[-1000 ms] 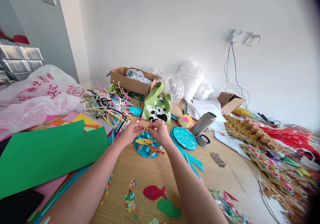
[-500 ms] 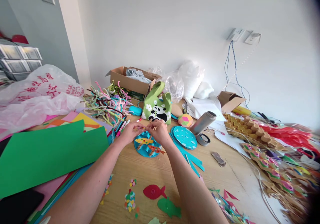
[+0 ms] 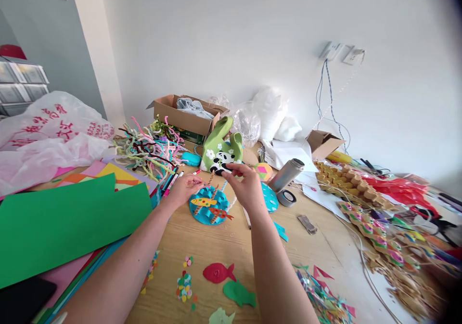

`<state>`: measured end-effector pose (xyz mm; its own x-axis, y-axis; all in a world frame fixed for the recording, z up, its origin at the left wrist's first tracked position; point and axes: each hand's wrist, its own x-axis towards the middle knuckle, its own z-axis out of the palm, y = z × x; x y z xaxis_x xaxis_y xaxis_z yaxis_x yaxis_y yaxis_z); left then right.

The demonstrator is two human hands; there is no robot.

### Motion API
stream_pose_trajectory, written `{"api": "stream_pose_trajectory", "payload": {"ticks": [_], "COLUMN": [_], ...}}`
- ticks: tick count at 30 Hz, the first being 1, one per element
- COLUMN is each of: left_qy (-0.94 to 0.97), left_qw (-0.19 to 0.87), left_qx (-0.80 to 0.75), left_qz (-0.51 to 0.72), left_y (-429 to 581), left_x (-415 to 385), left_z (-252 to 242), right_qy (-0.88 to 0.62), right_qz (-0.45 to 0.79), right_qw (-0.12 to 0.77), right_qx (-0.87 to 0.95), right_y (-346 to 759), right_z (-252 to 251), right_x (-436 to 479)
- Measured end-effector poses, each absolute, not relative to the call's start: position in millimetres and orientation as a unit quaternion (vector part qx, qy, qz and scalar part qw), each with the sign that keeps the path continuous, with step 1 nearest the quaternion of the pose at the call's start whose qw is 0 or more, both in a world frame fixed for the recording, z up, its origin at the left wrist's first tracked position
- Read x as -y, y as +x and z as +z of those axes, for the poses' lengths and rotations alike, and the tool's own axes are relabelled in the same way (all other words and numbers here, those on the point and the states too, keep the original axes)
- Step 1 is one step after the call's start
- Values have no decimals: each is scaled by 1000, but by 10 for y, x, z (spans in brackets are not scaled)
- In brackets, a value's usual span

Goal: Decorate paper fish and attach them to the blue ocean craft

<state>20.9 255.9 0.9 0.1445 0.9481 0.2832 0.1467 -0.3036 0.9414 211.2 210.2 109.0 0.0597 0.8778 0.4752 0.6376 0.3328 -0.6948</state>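
Observation:
My left hand is closed in a pinch at the left edge of the blue round craft base; whatever its fingertips hold is too small to make out. On the base stand blue egg-carton cups and twisted stems. A yellow spotted paper fish and an orange-red paper fish sit on these. My right hand hovers to the right of the base, before the green panda bag. Its thumb and forefinger look slightly apart, with nothing visible between them.
Green card sheets lie left, beside pipe cleaners and markers. Nearer me are a red fish, a green fish and paper dots. A metal flask, tape roll and egg cartons stand right.
My hands, together above the blue base before, have parted. The right hand has moved to the right, while the left stays pinched by the base. The whole view has shifted slightly.

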Motion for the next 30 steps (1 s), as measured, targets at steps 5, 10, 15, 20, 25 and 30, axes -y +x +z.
{"api": "stream_pose_trajectory", "payload": {"ticks": [5,10,15,20,25,30], "left_qy": [634,616,600,613,634,633], "left_qw": [434,454,469,433,401,416], "left_qx": [-411,-409,-395,-409,-417,-393], "left_qz": [491,498,514,519,514,522], "left_y": [204,200,198,198,202,202], "left_x": [-2531,-2538,-2585,-2605,-2572,-2541], "left_z": [32,-7,-70,-89,-38,16], "right_qy": [-548,-519,-522,-591,-628,-627], "right_qz": [119,111,101,57,8,2], "right_qw": [554,602,576,453,316,249], "right_qx": [615,596,621,665,711,739], "right_y": [2163,2144,2122,2013,1898,1856], "right_z": [1445,1555,1513,1195,863,721], "right_x": [-1606,-1300,-1378,-1758,-2021,-2095]}}
